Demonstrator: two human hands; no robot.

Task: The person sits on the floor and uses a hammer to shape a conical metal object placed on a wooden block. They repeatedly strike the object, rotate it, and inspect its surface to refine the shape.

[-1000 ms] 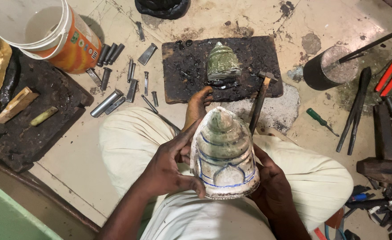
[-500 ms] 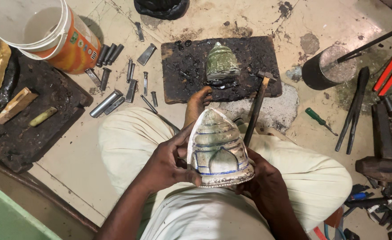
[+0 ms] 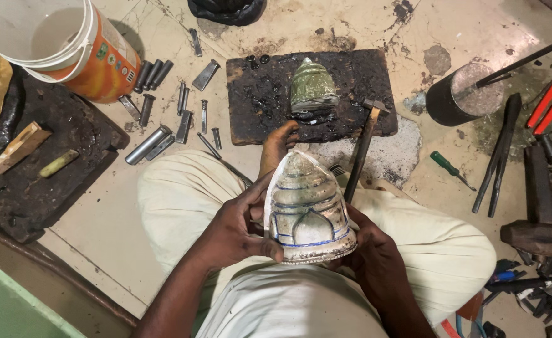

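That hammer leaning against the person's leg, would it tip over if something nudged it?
Probably yes. The hammer stands slanted, its metal head up on the edge of the dark slab and its thin wooden handle running down to the leg, so it looks top-heavy. A sideways nudge would likely make it slide or fall flat. It seems stiff, and unlikely to roll far.

The dome-shaped metal piece (image 3: 307, 213) is pale silvery grey, banded with blue drawn lines and an arch outline. A greenish dome (image 3: 313, 87) sits on a black pitch-coated board (image 3: 257, 106). The bucket (image 3: 69, 47) is white over orange; the screwdriver (image 3: 448, 168) handle is green.
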